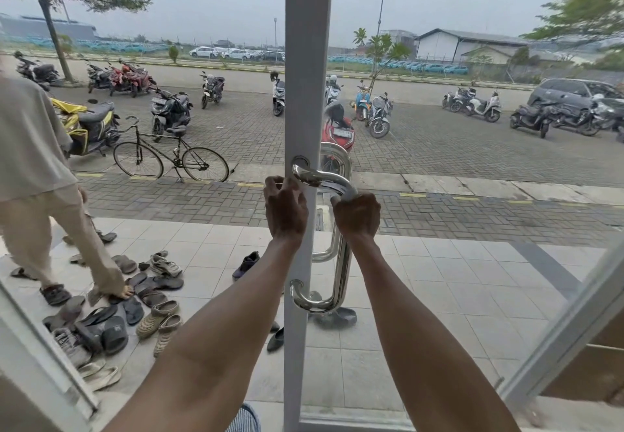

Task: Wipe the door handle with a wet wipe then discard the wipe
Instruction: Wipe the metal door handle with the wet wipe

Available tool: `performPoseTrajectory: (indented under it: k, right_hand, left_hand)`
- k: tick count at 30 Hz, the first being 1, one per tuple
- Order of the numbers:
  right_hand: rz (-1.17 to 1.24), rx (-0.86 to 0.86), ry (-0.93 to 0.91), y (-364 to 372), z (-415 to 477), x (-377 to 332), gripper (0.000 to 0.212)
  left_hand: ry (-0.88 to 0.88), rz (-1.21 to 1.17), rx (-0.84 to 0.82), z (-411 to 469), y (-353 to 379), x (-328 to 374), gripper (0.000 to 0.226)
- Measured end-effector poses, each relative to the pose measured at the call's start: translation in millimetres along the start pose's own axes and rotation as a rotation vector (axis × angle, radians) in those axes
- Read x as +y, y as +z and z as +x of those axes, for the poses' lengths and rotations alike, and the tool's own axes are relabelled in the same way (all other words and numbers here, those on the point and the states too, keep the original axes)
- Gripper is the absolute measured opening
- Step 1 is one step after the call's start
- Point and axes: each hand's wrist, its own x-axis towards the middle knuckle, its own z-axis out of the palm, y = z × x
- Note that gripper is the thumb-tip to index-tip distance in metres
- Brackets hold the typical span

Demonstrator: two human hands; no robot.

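Note:
A chrome D-shaped door handle (340,273) is fixed to the white door frame (304,60) of a glass door straight ahead. My right hand (357,215) is wrapped around the handle's upright bar just below its upper bend. A small edge of the pale wet wipe (351,194) shows above the fingers, pressed against the metal. My left hand (286,210) is curled around the left edge of the door frame, level with the handle's top mount. A matching handle shows through the glass on the far side.
A person (30,161) in beige clothes stands at the left among several shoes and sandals (128,303) on the tiled porch. A second white frame (567,330) slants at the right. A blue mesh object (244,420) sits at the bottom. Outside are a bicycle (169,158) and parked motorbikes.

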Motion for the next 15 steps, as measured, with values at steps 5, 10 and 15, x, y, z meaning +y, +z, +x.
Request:
performPoseTrajectory:
  k: [5,10,15]
  right_hand:
    - [0.111,-0.104,0.082,2,-4,13,0.025]
    - [0.112,-0.146,0.077,3,-12,29,0.037]
    - [0.074,-0.124,0.031,-2,-2,15,0.032]
  left_hand:
    - [0.007,0.004,-0.004,-3,0,2,0.019]
    - [0.008,0.012,-0.008,-3,-2,4,0.017]
    - [0.01,0.0,0.017,-2,0,3,0.013]
